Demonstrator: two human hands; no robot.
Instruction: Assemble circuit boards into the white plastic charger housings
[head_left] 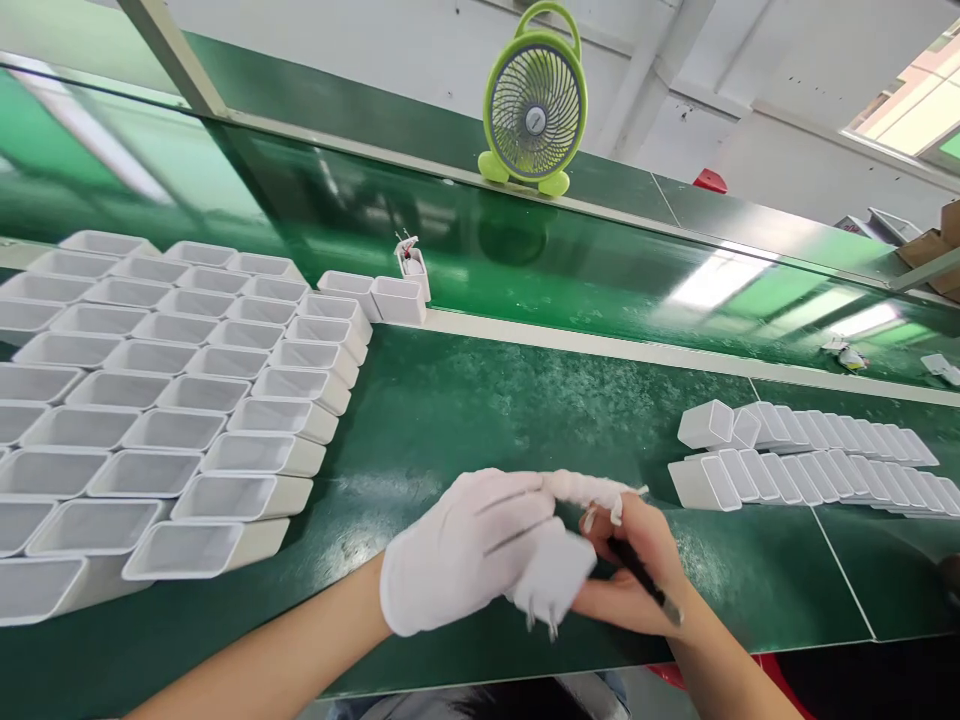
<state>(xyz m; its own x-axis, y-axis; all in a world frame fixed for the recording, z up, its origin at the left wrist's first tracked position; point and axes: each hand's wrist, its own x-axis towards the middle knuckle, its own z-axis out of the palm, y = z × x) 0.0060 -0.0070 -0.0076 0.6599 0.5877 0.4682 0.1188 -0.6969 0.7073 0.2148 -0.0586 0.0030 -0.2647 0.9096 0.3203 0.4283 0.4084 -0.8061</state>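
My left hand [472, 545], in a white glove, is closed around a white plug-in charger housing [556, 572] whose two metal pins point down. Close against it, my right hand [637, 560] has white wrapping on a finger. Lying across the right palm is a slim black tool [643, 578] with a metallic end; blur hides its exact kind. The fingers of my right hand curl round this tool and meet the housing's side. Both hands are above the green work surface [525, 400], near its front edge.
Rows of open white plastic cases [172, 400] fill the left side. Nested white cases [817, 475] lie in two rows at right. An open case with wires [411, 265] stands at the back. A green fan [535, 115] sits on the ledge beyond.
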